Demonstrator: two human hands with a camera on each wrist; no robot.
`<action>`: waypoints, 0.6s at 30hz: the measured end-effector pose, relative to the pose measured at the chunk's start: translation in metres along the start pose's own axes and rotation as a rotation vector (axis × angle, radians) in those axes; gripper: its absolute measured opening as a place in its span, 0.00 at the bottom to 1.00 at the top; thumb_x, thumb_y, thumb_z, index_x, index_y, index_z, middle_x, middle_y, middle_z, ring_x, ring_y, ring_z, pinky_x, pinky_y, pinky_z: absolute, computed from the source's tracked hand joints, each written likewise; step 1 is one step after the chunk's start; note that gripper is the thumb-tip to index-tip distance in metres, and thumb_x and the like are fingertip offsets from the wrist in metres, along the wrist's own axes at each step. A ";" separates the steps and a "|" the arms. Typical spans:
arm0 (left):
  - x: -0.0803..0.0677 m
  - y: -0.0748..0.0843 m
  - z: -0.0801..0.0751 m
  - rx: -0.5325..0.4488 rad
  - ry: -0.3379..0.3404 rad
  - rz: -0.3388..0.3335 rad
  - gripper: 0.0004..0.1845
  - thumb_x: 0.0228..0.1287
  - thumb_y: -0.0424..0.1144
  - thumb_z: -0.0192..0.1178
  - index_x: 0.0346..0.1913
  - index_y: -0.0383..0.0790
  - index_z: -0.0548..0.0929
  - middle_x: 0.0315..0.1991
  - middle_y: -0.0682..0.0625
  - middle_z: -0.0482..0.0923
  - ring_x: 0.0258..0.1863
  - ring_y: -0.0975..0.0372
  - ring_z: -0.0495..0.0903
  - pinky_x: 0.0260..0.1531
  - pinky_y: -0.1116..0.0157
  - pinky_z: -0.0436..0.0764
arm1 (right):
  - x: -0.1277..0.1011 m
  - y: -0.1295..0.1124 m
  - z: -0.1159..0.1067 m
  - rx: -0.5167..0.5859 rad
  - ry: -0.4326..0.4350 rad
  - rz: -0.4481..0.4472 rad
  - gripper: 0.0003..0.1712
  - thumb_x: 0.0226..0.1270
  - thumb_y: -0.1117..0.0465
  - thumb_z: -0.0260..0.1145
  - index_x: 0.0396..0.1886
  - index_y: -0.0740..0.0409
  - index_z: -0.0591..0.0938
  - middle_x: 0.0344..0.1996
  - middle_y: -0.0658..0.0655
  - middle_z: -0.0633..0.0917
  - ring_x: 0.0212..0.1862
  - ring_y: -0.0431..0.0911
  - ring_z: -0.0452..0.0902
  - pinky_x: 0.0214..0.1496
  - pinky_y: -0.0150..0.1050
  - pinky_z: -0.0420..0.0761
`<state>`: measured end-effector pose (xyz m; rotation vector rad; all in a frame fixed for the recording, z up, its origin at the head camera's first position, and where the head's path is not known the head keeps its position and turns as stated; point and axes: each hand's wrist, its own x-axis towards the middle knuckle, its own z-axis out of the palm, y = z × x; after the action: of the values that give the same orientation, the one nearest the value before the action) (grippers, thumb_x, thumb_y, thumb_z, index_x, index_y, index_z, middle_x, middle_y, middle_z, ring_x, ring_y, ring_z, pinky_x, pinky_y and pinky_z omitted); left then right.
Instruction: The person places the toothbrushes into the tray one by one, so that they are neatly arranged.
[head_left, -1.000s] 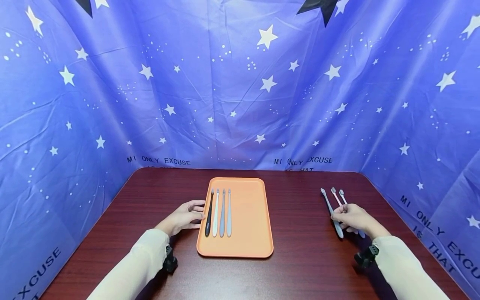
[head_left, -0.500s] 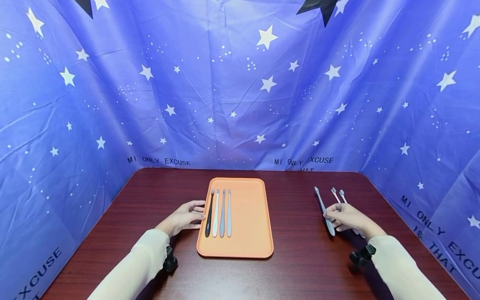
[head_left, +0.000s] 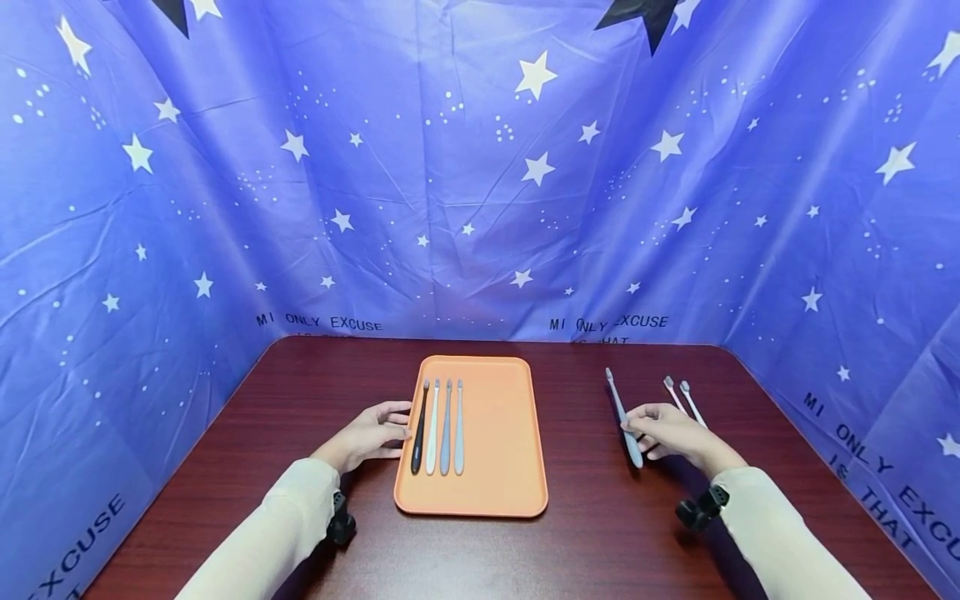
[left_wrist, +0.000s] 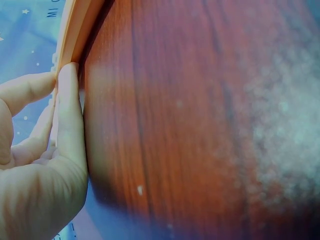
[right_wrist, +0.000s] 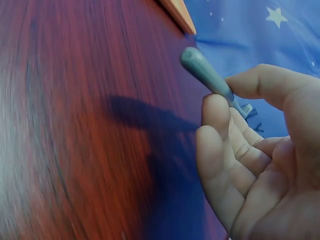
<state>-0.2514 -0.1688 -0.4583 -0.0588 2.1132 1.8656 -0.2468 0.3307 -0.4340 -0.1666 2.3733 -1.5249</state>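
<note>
Right hand [head_left: 666,432]: thumb and fingertips pinch a grey toothbrush [head_left: 632,447] around the handle, bristle end pointing away; it looks lifted, its shadow lying apart on the table [head_left: 577,504]. Left hand [head_left: 363,437]: fingers spread, fairly straight, touching the left rim of an orange tray [head_left: 501,433].

In the tray, side by side, none touching: a black toothbrush [head_left: 417,442], a white toothbrush [head_left: 431,442] and two grey ones. Behind the right hand lie a pink-necked toothbrush [head_left: 677,396] and another pale one [head_left: 693,406], both partly hidden.

Handling, my judgement: a light pinch near mid-handle should stop the brush swivelling; a steady left hand spares the row from rolling.

Writing: backdrop cloth [head_left: 480,208] reads "MI ONLY EXCUSE", "IS THAT". Black handle's mark too small to read.
</note>
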 end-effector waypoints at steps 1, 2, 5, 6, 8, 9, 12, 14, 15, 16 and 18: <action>0.000 0.000 0.000 -0.002 0.003 -0.001 0.32 0.64 0.24 0.62 0.71 0.35 0.68 0.55 0.38 0.74 0.44 0.56 0.83 0.44 0.54 0.86 | 0.001 -0.001 0.003 0.009 -0.008 -0.005 0.18 0.71 0.60 0.61 0.52 0.72 0.75 0.29 0.51 0.80 0.28 0.41 0.78 0.26 0.34 0.82; 0.000 0.000 0.000 -0.002 0.003 0.000 0.32 0.64 0.24 0.62 0.71 0.35 0.68 0.55 0.38 0.74 0.44 0.56 0.83 0.43 0.54 0.86 | 0.003 -0.003 0.006 0.021 -0.023 -0.010 0.18 0.71 0.60 0.60 0.52 0.72 0.74 0.29 0.50 0.80 0.28 0.41 0.78 0.26 0.34 0.81; 0.000 0.000 0.000 -0.003 0.000 0.003 0.32 0.64 0.24 0.62 0.71 0.34 0.68 0.55 0.38 0.74 0.44 0.56 0.82 0.43 0.54 0.86 | 0.007 -0.009 0.015 0.047 -0.047 -0.021 0.18 0.72 0.60 0.61 0.52 0.72 0.74 0.30 0.50 0.79 0.28 0.41 0.78 0.26 0.34 0.81; 0.000 -0.001 0.000 -0.004 0.000 0.005 0.32 0.64 0.24 0.62 0.71 0.34 0.68 0.55 0.38 0.74 0.44 0.56 0.82 0.43 0.54 0.86 | 0.009 -0.010 0.018 0.056 -0.051 -0.025 0.19 0.72 0.61 0.61 0.52 0.72 0.74 0.30 0.51 0.79 0.28 0.41 0.78 0.26 0.34 0.81; 0.001 -0.001 -0.001 -0.004 0.000 0.006 0.32 0.64 0.24 0.62 0.71 0.34 0.68 0.55 0.38 0.74 0.44 0.55 0.83 0.43 0.54 0.86 | 0.013 -0.014 0.024 0.076 -0.059 -0.022 0.19 0.72 0.60 0.62 0.53 0.72 0.74 0.30 0.51 0.79 0.28 0.41 0.78 0.26 0.33 0.81; 0.001 -0.001 -0.001 -0.005 0.001 0.005 0.32 0.64 0.24 0.62 0.71 0.34 0.68 0.55 0.38 0.74 0.43 0.55 0.83 0.43 0.55 0.86 | 0.015 -0.015 0.027 0.078 -0.059 -0.023 0.20 0.72 0.60 0.62 0.53 0.72 0.73 0.30 0.51 0.79 0.28 0.41 0.79 0.26 0.33 0.81; 0.001 -0.002 0.000 -0.003 0.001 0.006 0.32 0.64 0.24 0.62 0.71 0.35 0.68 0.55 0.38 0.74 0.43 0.55 0.83 0.43 0.55 0.86 | 0.019 -0.022 0.037 0.089 -0.064 -0.029 0.22 0.71 0.60 0.63 0.55 0.73 0.73 0.30 0.51 0.79 0.28 0.41 0.78 0.26 0.33 0.81; 0.002 -0.002 -0.001 -0.006 0.001 0.005 0.32 0.64 0.24 0.62 0.71 0.35 0.68 0.55 0.38 0.74 0.44 0.55 0.82 0.42 0.55 0.86 | 0.021 -0.027 0.044 0.095 -0.073 -0.039 0.23 0.71 0.60 0.63 0.55 0.74 0.73 0.29 0.52 0.79 0.27 0.41 0.78 0.25 0.33 0.80; 0.002 -0.003 -0.001 -0.008 0.000 0.005 0.32 0.64 0.24 0.62 0.71 0.35 0.68 0.55 0.38 0.74 0.44 0.55 0.82 0.42 0.55 0.86 | 0.022 -0.029 0.047 0.097 -0.079 -0.045 0.23 0.71 0.60 0.63 0.55 0.74 0.72 0.30 0.52 0.79 0.27 0.41 0.78 0.25 0.33 0.80; 0.002 -0.003 -0.001 -0.009 0.000 0.007 0.32 0.64 0.24 0.62 0.71 0.35 0.68 0.55 0.38 0.74 0.44 0.55 0.82 0.42 0.55 0.86 | 0.023 -0.030 0.050 0.101 -0.082 -0.046 0.24 0.71 0.60 0.63 0.56 0.74 0.72 0.29 0.52 0.79 0.27 0.41 0.78 0.25 0.33 0.80; 0.002 -0.003 -0.001 -0.008 -0.002 0.009 0.32 0.64 0.24 0.62 0.71 0.35 0.68 0.55 0.38 0.74 0.44 0.55 0.82 0.42 0.55 0.86 | 0.025 -0.033 0.055 0.111 -0.088 -0.044 0.24 0.71 0.59 0.63 0.56 0.74 0.72 0.29 0.52 0.78 0.27 0.41 0.78 0.25 0.33 0.80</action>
<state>-0.2533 -0.1702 -0.4618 -0.0493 2.1080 1.8791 -0.2549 0.2621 -0.4302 -0.2558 2.2246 -1.6301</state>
